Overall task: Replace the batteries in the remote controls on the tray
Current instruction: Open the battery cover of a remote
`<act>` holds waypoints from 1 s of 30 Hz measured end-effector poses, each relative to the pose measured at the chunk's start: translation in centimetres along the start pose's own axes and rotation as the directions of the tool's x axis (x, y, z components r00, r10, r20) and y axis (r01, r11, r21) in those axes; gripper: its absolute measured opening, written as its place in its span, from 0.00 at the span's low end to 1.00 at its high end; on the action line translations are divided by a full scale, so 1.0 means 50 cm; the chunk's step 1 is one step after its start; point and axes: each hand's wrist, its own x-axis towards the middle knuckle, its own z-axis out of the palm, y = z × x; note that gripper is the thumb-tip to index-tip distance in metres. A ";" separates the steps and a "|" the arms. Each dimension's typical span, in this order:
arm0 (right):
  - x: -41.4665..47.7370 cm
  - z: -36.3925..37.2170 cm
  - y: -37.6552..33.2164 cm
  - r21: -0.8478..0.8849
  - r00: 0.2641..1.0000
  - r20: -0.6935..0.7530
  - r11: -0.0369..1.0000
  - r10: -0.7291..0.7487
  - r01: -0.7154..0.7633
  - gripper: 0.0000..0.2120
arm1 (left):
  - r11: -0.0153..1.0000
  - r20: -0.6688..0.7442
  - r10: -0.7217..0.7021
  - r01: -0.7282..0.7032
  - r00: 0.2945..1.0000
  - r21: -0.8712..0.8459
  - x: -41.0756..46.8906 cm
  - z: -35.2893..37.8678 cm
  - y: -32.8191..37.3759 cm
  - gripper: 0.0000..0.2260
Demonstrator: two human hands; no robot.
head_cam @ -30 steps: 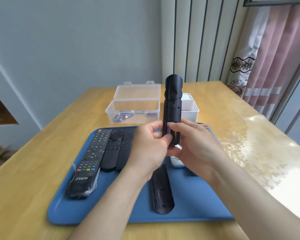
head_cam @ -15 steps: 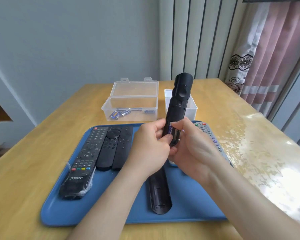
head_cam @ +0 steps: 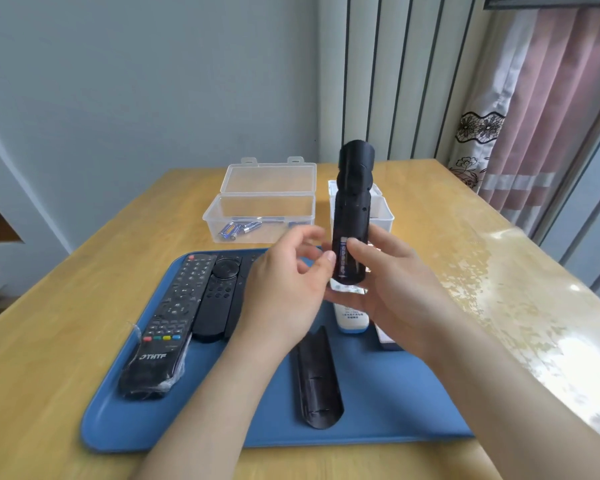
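A light wooden table [head_cam: 66, 341] carries one flat blue plastic tray [head_cam: 378, 410]. At the tray's left lie three black remote controls side by side: a long one marked THTF in clear plastic wrap [head_cam: 163, 327], one with a round dial [head_cam: 219, 299], and a slim third one [head_cam: 246, 263] partly hidden by the left hand [head_cam: 284, 292]. Behind them, off the tray, stands one clear plastic box with its lid open [head_cam: 260, 216], holding at least three blue batteries [head_cam: 230, 231]; the exact count is unclear.

The left hand hovers with its fingers loosely spread and grips nothing; its thumb tip touches the edge of the battery bay. Below it, one curved black battery cover [head_cam: 317, 379] lies on the tray. Just right of it lies one white remote control [head_cam: 352, 317].

The right hand [head_cam: 395, 289] wraps round the lower end of a sixth, rounded black remote control [head_cam: 354, 202], holding it upright above the tray with its open back towards the camera and a blue battery [head_cam: 342, 258] seated in it. One white open box [head_cam: 381, 213] stands behind it. A corner of a fifth tray remote [head_cam: 388, 337] shows beneath the right wrist.
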 end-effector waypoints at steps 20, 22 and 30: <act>-0.006 -0.001 -0.015 -0.133 0.983 -0.035 0.976 -0.180 0.174 0.13 | 0.934 -0.054 0.353 -0.348 0.934 0.081 -0.009 -0.032 0.020 0.21; -0.011 0.002 -0.012 -0.172 0.985 0.009 0.971 -0.170 0.169 0.14 | 0.871 -0.033 0.461 -0.445 0.887 0.206 -0.008 -0.033 0.026 0.22; -0.018 -0.004 -0.014 -0.386 0.991 0.052 0.912 -0.127 0.137 0.17 | 0.725 0.033 0.540 -0.485 0.841 0.489 0.008 -0.047 0.022 0.14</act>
